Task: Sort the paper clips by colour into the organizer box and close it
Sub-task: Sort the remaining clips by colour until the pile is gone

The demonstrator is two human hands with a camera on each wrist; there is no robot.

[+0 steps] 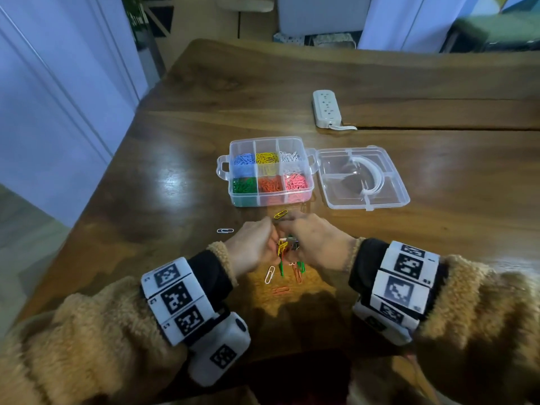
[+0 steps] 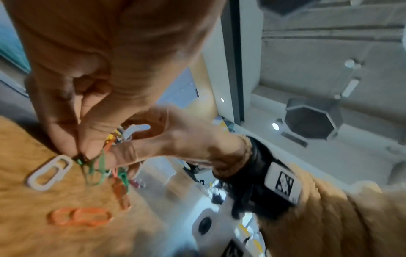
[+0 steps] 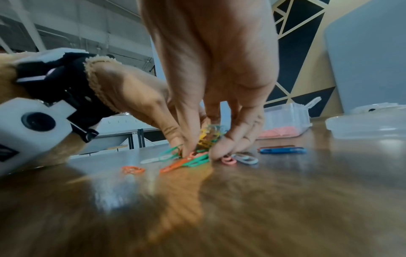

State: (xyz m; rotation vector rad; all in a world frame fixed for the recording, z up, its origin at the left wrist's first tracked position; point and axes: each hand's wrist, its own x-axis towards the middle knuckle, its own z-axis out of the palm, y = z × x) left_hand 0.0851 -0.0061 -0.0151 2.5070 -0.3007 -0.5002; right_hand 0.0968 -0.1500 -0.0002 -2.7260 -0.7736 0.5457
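Clips of thin coloured wire (image 1: 285, 260), light, springy and apt to tangle, lie on the glossy wooden counter (image 1: 175, 171) before the clear six-compartment plastic organizer box (image 1: 270, 171). Left hand (image 1: 251, 247) and right hand (image 1: 315, 244) each pinch the cluster; single loops lift best.
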